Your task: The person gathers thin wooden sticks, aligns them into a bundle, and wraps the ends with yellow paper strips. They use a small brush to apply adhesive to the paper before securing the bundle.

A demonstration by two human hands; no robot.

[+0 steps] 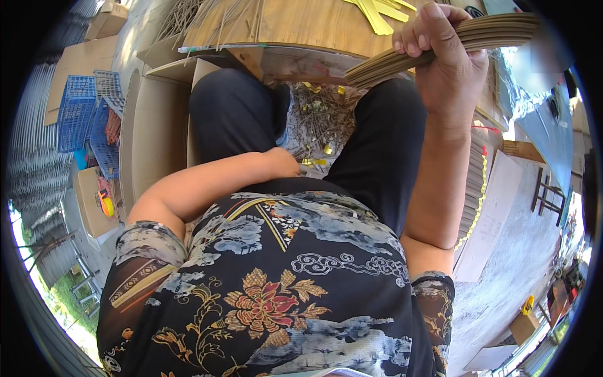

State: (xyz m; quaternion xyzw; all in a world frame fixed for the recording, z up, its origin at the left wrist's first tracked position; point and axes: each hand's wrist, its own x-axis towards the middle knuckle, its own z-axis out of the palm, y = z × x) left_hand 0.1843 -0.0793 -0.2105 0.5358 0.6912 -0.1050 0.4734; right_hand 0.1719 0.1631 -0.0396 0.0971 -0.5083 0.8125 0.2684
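Raised at the upper right, my right hand (pixel 447 66) is closed round a bundle of thin brown sticks (pixel 502 30), which look like incense sticks. The bundle lies sideways in the fist, one end sloping down to the left above my right knee. My left arm is bent across my lap. Only the wrist side of my left hand (pixel 286 163) shows between my thighs; its fingers are hidden. Yellow paper strips (pixel 377 16) lie on the wooden table (pixel 301 22) near the right hand.
Loose thin sticks (pixel 213 19) lie at the table's left. An open cardboard box (pixel 157 119) stands beside my left leg. Banded stick bundles (pixel 472 188) lie by my right arm. Stick scraps (pixel 320 116) litter the floor between my legs. Blue crates (pixel 78 110) stand far left.
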